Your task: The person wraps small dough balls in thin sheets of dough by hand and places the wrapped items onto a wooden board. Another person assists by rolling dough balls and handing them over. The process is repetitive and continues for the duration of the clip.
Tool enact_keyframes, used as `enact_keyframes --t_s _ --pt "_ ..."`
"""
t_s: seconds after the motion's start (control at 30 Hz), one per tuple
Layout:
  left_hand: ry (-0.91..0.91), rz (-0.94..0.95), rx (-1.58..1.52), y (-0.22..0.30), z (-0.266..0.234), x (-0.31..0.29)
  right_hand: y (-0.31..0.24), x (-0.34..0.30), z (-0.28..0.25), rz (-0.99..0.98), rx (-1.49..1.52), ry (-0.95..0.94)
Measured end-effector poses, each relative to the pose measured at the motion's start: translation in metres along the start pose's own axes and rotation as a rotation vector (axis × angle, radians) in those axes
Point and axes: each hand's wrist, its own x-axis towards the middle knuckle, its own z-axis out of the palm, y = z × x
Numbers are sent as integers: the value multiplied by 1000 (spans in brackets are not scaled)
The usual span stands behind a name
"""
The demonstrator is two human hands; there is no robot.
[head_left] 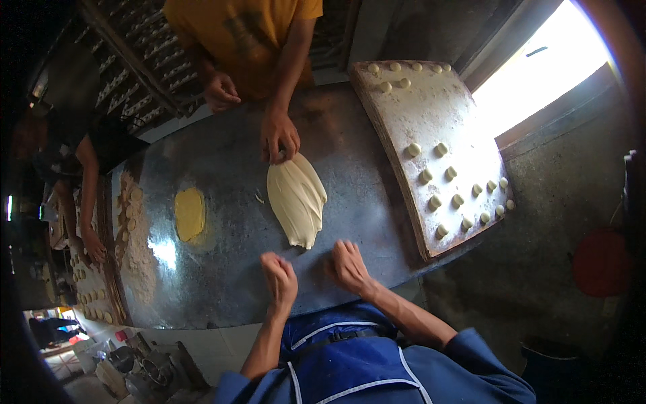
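Note:
A long, pale, folded lump of dough lies on the dark worktop in front of me. Its ragged near end stops short of both my hands. My left hand is curled closed above the table near the front edge, left of the dough's end. To the right of that end, my right hand has its fingers bent inward and pressed together. Whatever either hand may hold is hidden. Across the table, a co-worker's hand touches the far end of the dough; that person's other hand hovers off it.
A flat yellow slab lies on the left, beside scattered flour. At right, a floured board carries several small dough rounds. Another person's hand works at far left near more rounds. Racks stand behind.

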Motion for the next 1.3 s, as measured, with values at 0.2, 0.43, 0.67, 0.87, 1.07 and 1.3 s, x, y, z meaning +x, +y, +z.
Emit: enact_keyframes --t_s 0.2,0.43,0.67,0.87,1.07,1.3 --pt "-18 -191 -38 -27 -40 32 58 19 -50 55 -154 -46" --pt "-82 84 -112 -15 -45 -18 66 -30 -20 -115 196 -39" --pt "55 -120 -83 -3 -17 8 25 3 0 -115 68 50" --pt "13 -214 -14 -58 -61 5 73 20 -51 -93 -80 -128" --pt "37 -110 -15 -12 -47 -34 44 -32 -20 -166 209 -139" --pt "35 -258 -28 -33 -53 -22 54 -12 -23 -154 -210 -34"
